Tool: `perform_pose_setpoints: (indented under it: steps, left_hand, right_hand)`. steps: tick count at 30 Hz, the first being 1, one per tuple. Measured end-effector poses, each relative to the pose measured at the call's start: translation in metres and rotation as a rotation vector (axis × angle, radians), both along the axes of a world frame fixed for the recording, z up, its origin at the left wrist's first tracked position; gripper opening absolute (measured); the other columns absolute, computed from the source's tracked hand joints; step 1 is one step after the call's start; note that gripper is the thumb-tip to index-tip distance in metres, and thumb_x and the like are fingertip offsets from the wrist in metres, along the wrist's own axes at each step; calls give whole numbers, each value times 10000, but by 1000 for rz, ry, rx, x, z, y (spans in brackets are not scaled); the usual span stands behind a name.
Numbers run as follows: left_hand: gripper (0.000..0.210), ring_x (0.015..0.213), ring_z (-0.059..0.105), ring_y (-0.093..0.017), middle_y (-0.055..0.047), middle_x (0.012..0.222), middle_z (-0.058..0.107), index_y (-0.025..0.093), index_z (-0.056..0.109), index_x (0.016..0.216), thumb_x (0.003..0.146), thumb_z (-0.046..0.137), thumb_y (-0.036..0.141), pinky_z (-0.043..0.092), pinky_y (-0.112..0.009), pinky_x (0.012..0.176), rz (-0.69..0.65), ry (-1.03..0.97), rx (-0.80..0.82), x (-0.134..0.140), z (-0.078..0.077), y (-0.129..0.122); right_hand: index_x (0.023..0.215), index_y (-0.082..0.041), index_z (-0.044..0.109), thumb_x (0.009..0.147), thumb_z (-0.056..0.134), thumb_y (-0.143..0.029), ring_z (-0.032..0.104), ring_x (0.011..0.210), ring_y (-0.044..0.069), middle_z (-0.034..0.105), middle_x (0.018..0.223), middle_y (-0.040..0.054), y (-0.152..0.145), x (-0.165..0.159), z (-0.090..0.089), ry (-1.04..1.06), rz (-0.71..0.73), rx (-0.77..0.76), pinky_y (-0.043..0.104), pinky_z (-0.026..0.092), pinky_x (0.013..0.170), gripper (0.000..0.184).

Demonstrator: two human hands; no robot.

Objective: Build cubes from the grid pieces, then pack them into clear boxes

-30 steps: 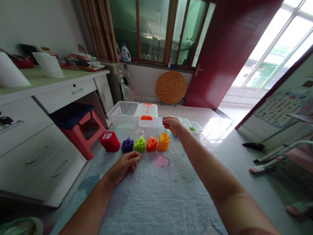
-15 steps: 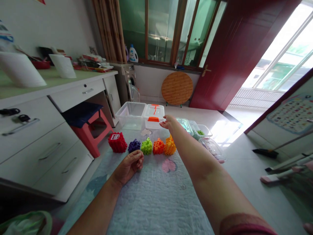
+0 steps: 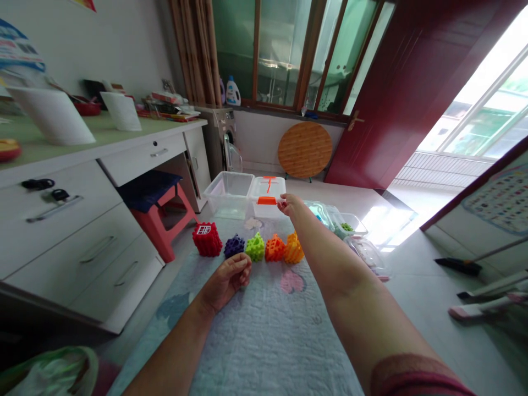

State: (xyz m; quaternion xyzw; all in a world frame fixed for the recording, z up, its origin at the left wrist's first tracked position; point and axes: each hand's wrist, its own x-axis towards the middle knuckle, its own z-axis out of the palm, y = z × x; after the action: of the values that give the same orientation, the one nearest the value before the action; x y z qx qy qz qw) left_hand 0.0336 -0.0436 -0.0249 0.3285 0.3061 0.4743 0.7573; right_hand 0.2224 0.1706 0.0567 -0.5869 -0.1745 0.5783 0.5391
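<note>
My right hand [image 3: 289,204] reaches far forward, its fingers closed at the right edge of a clear plastic box [image 3: 264,210]. That box has a whitish lid [image 3: 277,187], an orange handle and an orange front latch. My left hand [image 3: 230,279] rests on the cloth, fingers curled in with nothing visible in them. Just beyond it stands a row of interlocking block shapes: a red cube [image 3: 207,240] with a white window piece, a purple one [image 3: 234,246], a lime green one [image 3: 255,247], an orange one [image 3: 275,248] and a yellow-orange one [image 3: 293,248].
An open clear bin [image 3: 226,203] adjoins the lidded box on its left. Right of my forearm are clear containers, one with green pieces [image 3: 346,226], and a clear lid [image 3: 367,254]. A red stool [image 3: 165,236] stands by the white desk [image 3: 99,236].
My right hand's fingers have come together at the edge of the lidded box. The whole view has shifted slightly; my left hand stays curled near the blocks.
</note>
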Motion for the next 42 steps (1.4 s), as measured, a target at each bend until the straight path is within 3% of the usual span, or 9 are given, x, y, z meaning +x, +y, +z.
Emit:
perform_pose_setpoints:
  steps: [5,9,16,22,25,29,33,37,42]
  left_hand:
    - [230,521,434,-50,32,636,519,143,617,796,717,771,295,389,-177,511,-1,-13,8,0,0,0]
    - [233,521,440,-51,30,636,523,142,622,801,718,770,302,396,-179,516,-12,-15,16,0,1,-1]
    - [241,519,459,-55,25,641,538,144,638,820,710,781,304,415,-188,521,5,-33,34,-1,5,-4]
    - [264,525,480,-65,18,646,556,145,665,837,706,786,340,426,-192,518,53,-68,70,-6,5,-2]
    - [277,527,489,-74,15,640,567,147,671,819,692,790,363,432,-198,517,100,-74,95,-7,8,-1]
    - [288,564,530,-98,2,665,599,150,670,793,676,792,383,444,-205,532,147,-18,113,-7,16,-5]
    - [348,523,476,-69,15,642,563,141,677,882,703,772,424,395,-172,503,6,98,185,-8,21,-10]
    - [441,570,517,-83,6,710,585,148,653,969,682,788,454,411,-168,533,-174,201,195,-12,19,-11]
    - [510,630,589,-127,-38,838,646,168,623,1018,646,813,461,438,-192,542,-253,287,195,-19,22,-12]
  right_hand:
    - [1070,-152,578,925,563,-188,617,777,117,634,931,37,-15,11,13,67,-29,26,247,568,646,150]
    - [815,-168,511,874,525,-75,507,524,54,514,615,-38,-37,29,31,116,-6,109,115,494,451,111]
    - [782,-169,538,772,610,-99,491,455,59,564,568,-34,-104,72,68,154,77,254,121,457,380,101]
    - [831,-163,621,655,641,-134,558,494,74,653,660,-25,-182,120,78,134,323,503,148,443,398,179]
    - [855,-186,645,612,673,-155,611,565,104,671,706,-25,-218,134,71,74,420,458,210,534,534,247]
    - [856,-194,638,589,717,-197,589,546,106,652,707,-18,-245,139,40,13,647,322,209,492,493,279]
    - [856,-180,623,583,717,-193,528,518,70,631,730,-21,-252,131,-2,3,838,211,164,406,441,289]
    - [851,-176,609,591,726,-228,519,528,73,623,733,-25,-253,120,-26,-23,777,188,167,400,453,290]
    - [847,-188,601,602,751,-290,509,531,84,605,711,-36,-256,109,-26,-131,557,266,191,399,479,306]
